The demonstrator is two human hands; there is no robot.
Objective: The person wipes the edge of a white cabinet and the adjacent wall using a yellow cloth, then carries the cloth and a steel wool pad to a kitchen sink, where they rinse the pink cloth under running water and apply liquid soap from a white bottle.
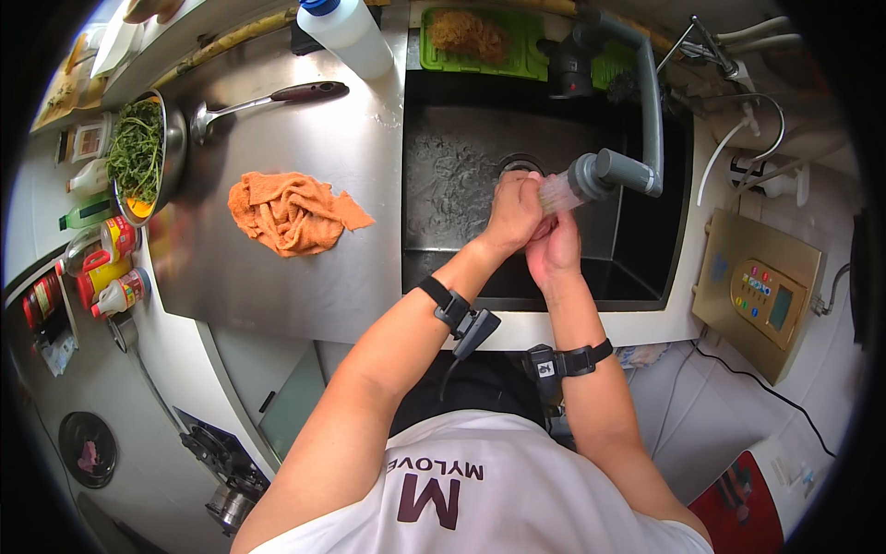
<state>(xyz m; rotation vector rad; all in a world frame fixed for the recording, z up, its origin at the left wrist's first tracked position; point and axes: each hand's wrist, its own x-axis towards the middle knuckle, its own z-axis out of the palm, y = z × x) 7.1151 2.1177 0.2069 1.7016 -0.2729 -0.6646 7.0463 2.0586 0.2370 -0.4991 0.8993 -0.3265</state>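
Observation:
Both hands are together over the dark sink (450, 228), under water running from a grey faucet spout (588, 176). My left hand (516, 208) is pressed against my right hand (556, 249), its fingers bent over towards the other palm. The fingers of both hands are partly hidden by each other and by the stream, so whether anything lies between them does not show. Behind the left hand, the round drain (520, 165) is partly covered. Water spreads in ripples across the sink floor to the left.
A crumpled orange cloth (294, 213) and a ladle (266, 100) lie on the steel counter (277, 291). Farther left is a metal bowl (174, 156) of leafy greens. A blue-capped bottle (353, 38) and a green tray (526, 41) stand behind. A control box (761, 291) is at right.

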